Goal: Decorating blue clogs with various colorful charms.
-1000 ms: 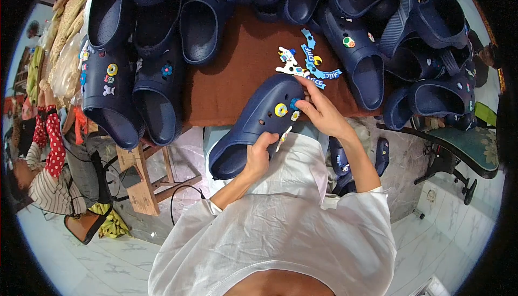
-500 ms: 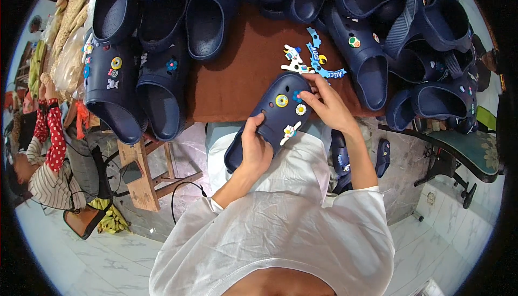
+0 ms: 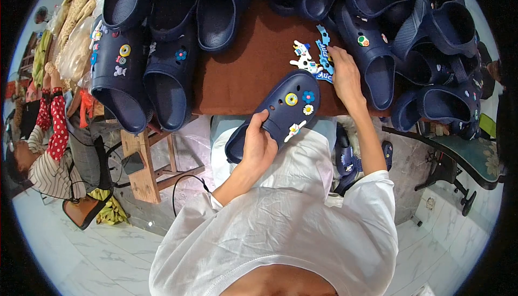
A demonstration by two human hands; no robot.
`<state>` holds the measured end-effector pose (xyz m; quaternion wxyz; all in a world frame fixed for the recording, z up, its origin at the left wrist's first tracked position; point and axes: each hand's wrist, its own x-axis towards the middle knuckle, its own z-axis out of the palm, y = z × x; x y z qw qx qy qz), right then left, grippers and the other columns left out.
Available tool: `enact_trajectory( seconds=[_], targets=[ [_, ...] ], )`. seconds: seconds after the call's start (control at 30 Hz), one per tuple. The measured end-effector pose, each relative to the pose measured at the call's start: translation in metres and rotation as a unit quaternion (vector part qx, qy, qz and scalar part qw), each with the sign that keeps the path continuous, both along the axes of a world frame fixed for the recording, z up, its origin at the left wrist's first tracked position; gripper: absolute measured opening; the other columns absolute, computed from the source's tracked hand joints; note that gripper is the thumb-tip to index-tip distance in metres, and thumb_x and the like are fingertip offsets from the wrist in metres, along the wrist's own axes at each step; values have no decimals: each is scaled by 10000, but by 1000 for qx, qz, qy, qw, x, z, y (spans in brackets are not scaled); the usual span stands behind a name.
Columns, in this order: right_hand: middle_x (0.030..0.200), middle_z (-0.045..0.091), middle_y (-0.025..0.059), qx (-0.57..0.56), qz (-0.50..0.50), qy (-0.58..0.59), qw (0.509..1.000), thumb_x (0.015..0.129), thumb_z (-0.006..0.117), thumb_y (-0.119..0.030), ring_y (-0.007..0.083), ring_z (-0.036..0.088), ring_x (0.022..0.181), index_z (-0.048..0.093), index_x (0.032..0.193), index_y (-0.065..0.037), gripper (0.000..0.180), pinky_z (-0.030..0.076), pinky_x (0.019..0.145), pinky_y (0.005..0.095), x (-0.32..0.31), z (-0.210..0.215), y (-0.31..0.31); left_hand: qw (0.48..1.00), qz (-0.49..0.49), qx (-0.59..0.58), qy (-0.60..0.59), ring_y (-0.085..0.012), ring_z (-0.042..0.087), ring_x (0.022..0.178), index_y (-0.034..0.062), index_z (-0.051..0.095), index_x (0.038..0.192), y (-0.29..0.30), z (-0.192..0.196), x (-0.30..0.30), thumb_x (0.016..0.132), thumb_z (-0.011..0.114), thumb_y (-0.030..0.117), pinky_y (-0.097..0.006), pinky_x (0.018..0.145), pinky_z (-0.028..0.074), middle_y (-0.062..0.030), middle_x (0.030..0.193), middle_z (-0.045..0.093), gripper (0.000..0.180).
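My left hand is closed around the heel strap side of a navy clog, thumb on top, holding it tilted at the table's near edge. The clog's upper carries a yellow ring-shaped charm, a blue flower charm, a white daisy charm and a white figure charm. Beyond the toe, my right hand reaches over the table, its fingers stretched out at some blue lettered charms and partly covering them. White cartoon charms lie just left of these.
Navy clogs stand on the brown-covered table, in a left group and a right pile. A wooden stool is at the lower left. Farther left sits another person with raised hands. At right is a dark green chair.
My right hand has left the blue flower charm on the clog and moved up and right to the loose blue charms. The left hand keeps its hold on the clog.
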<state>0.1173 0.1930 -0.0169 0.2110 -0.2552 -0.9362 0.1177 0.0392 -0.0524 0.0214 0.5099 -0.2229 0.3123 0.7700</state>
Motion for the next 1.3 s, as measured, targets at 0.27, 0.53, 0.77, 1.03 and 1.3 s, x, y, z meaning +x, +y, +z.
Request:
enact_trajectory(
  seconds=[0.27, 0.53, 0.77, 1.03, 1.3],
  targets=[
    [956, 555, 148, 14, -26, -22, 999, 780, 525, 77, 339, 560, 892, 583, 1108, -29, 350, 486, 795, 431, -4, 4, -4, 1000, -3, -8, -8, -253, 585, 1101, -14, 517, 1166, -2, -3, -2, 916, 485, 202, -401, 1011, 418, -150, 1179, 609, 332],
    [934, 566, 124, -156, -9, 63, 986, 833, 568, 11, 254, 599, 838, 604, 1011, -18, 184, 487, 729, 345, 10, 36, -19, 1000, -13, -4, 4, -248, 583, 1101, -5, 510, 1168, 0, -4, -2, 914, 495, 210, -400, 1013, 417, -137, 1176, 608, 334],
    [882, 573, 31, -340, 57, 143, 928, 850, 591, -16, 109, 557, 786, 620, 1107, -41, 259, 453, 686, 240, 15, 48, -46, 1000, -14, -3, 25, -244, 580, 1102, 2, 507, 1166, 1, -1, 0, 919, 490, 209, -398, 1015, 414, -126, 1182, 605, 322],
    [864, 558, 48, -332, 58, 91, 937, 824, 648, -38, 116, 566, 774, 621, 1039, -15, 217, 477, 678, 248, 18, 62, -58, 999, -22, 8, 44, -226, 567, 1119, -3, 503, 1173, 0, 4, 3, 928, 486, 214, -379, 1021, 402, -115, 1195, 599, 328],
    [848, 565, 64, -317, 96, 68, 941, 807, 703, -91, 144, 583, 755, 620, 1030, -1, 254, 502, 689, 281, 18, 67, -51, 998, -30, 31, 49, -213, 572, 1104, -2, 507, 1184, 2, 3, 5, 926, 497, 208, -368, 1016, 404, -108, 1181, 602, 333]
  ],
)
